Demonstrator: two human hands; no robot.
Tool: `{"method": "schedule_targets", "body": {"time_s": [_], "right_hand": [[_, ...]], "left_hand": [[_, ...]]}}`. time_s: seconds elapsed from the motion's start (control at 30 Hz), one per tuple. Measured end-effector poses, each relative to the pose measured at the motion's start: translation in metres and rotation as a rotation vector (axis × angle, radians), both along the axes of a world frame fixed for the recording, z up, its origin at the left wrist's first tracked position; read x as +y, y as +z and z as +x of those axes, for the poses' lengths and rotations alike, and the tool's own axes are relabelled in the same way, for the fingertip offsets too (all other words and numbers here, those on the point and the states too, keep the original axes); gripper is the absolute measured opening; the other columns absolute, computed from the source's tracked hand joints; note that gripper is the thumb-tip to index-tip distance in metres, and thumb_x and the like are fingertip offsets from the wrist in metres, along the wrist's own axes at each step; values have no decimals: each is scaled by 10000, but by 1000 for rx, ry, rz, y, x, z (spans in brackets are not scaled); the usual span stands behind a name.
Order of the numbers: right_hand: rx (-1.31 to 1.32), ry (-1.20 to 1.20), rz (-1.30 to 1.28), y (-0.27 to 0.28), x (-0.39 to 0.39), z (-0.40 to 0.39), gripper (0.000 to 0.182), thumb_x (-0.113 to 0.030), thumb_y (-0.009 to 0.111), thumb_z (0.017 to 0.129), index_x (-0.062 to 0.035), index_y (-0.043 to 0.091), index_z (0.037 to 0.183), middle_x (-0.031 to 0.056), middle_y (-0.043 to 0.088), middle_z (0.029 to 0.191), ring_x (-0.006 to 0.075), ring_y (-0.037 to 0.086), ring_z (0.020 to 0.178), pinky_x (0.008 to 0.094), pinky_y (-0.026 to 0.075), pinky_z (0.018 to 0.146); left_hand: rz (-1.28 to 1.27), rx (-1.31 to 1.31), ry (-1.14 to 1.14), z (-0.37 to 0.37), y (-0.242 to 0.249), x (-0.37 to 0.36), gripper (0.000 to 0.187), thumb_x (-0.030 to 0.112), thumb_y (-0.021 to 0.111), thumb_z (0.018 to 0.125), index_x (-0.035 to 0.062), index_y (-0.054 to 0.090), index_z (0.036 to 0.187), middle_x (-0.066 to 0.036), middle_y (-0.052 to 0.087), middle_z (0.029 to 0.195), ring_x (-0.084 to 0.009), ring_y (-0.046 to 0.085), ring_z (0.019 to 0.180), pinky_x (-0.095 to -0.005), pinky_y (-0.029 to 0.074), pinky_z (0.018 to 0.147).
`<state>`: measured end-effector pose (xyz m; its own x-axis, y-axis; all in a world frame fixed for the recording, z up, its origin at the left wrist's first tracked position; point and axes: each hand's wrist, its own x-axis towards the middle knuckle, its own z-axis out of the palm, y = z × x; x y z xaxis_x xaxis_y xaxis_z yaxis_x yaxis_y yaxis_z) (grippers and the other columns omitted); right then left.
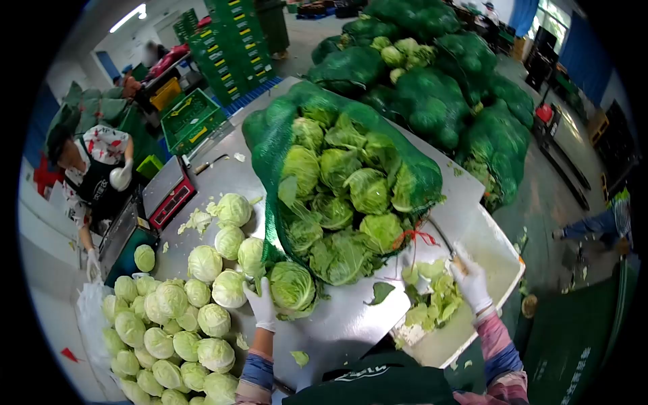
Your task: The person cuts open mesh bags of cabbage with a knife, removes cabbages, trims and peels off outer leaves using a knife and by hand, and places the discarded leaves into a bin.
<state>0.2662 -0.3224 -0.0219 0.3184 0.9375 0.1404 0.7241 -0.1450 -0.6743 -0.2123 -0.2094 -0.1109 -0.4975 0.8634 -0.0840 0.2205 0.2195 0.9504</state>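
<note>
My gloved left hand (262, 305) rests against the left side of a leafy green cabbage (291, 287) at the mouth of a green mesh sack (271, 226). Its fingers are stretched and apart. In my gloved right hand (472, 285) is a knife (442, 234) with a wooden handle and a thin curved blade, pointing up and left. The open sack lies on the metal table (337, 331), full of cabbages (335, 169) with outer leaves on. Red string (415, 235) hangs at its right edge. Trimmed pale cabbages (169, 300) are piled to the left.
A white bin (503, 266) with loose leaves (432, 300) stands at the right. A red scale (172, 196) and another knife (210, 164) lie at the far left. Across from me stands a co-worker (94, 172) in gloves. Full mesh sacks (432, 101) and green crates (233, 50) are behind.
</note>
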Motion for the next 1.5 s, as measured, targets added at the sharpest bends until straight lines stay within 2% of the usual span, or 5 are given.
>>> {"method": "schedule_targets", "body": {"time_s": [0.1, 0.67, 1.0, 1.1, 1.5], "right_hand": [[71, 97, 237, 39, 103, -9, 604, -159, 624, 864, -197, 425, 1433, 207, 660, 1048, 347, 661, 879, 387, 513, 771], [-530, 276, 122, 89, 615, -211, 317, -305, 494, 917, -186, 665, 1157, 138, 680, 1044, 326, 652, 953, 437, 515, 814], [-638, 413, -212, 142, 579, -207, 276, -200, 524, 863, -52, 704, 1012, 191, 656, 1132, 341, 632, 1068, 420, 526, 840], [-622, 603, -594, 189, 537, -176, 281, -197, 528, 855, -39, 703, 1008, 131, 714, 875, 252, 670, 697, 359, 527, 660], [-147, 289, -51, 170, 294, -11, 348, -302, 544, 923, -67, 640, 1162, 148, 639, 741, 246, 592, 632, 325, 483, 639]], "left_hand": [[217, 795, -37, 22, 27, 27, 845, 313, 723, 833, -75, 266, 1428, -262, 412, 1370, -366, 386, 1290, -431, 272, 1102], [320, 1016, -542, 122, 91, 216, 831, 302, 817, 682, 363, 428, 1414, -163, 205, 1524, -474, 213, 1361, -563, 357, 983], [393, 1000, -529, 115, 85, 219, 831, 285, 836, 657, 356, 458, 1394, -131, 204, 1519, -461, 229, 1356, -536, 392, 970], [405, 1005, -522, 114, 81, 216, 820, 290, 832, 666, 341, 459, 1394, -147, 197, 1520, -467, 216, 1360, -534, 377, 1002], [389, 307, -642, 15, 55, 216, 973, 144, 798, 733, 114, 215, 1512, -189, 261, 1502, -328, 328, 1369, -385, 295, 1127]]}}
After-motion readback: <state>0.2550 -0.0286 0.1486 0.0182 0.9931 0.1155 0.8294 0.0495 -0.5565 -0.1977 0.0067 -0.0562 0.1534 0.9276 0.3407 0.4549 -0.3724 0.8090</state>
